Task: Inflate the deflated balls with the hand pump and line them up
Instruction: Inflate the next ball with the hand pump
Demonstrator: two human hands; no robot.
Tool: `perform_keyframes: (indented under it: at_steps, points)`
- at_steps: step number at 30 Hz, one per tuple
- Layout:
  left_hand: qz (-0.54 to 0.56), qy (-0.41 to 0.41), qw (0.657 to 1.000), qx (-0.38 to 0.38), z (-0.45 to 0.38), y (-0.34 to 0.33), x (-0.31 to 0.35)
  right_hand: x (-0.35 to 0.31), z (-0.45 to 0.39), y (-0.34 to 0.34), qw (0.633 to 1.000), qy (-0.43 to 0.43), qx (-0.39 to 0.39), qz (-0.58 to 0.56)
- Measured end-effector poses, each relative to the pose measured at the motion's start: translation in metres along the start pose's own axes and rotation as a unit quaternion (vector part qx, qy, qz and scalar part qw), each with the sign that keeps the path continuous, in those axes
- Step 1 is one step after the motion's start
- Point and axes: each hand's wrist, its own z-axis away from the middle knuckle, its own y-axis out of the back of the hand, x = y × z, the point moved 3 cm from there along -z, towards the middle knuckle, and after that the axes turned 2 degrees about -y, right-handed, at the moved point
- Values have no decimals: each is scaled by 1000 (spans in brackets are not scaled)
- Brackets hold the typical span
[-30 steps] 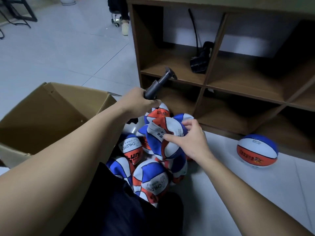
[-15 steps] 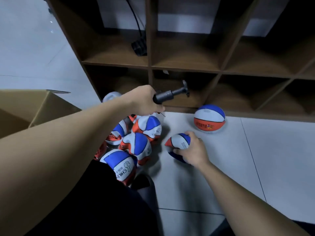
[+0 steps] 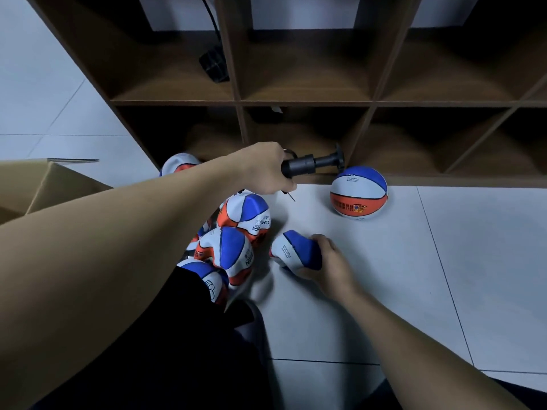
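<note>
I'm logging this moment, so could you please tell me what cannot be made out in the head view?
- Pump: the left hand covers its lower barrel.
- Deflated ball gripped by the right hand: its valve is not visible.
- Pile of deflated balls: the left forearm hides part, so no count.
- Print on the inflated ball: too small.
- Cardboard box: cut off by the left edge.

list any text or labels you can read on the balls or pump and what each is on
"CH" over "REN", cut off at the fold: white panel of the upper deflated ball in the pile.
"EN", cut off: white panel of the middle deflated ball.
Small print on the held ball in the right hand: too blurred to read.
Characters on the inflated ball: too small to read.
Pump in the left hand: none visible.
</note>
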Motion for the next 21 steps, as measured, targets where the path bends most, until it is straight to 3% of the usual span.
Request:
perform_keyframes:
  at_steps: [9,21]
  points:
    - [74,-40,996,-2,-16,-1,13,-21,-3,63,993,28,91,-66]
    - [208,-73,975,8,2,10,16,-87,12,130,966,94,222,90]
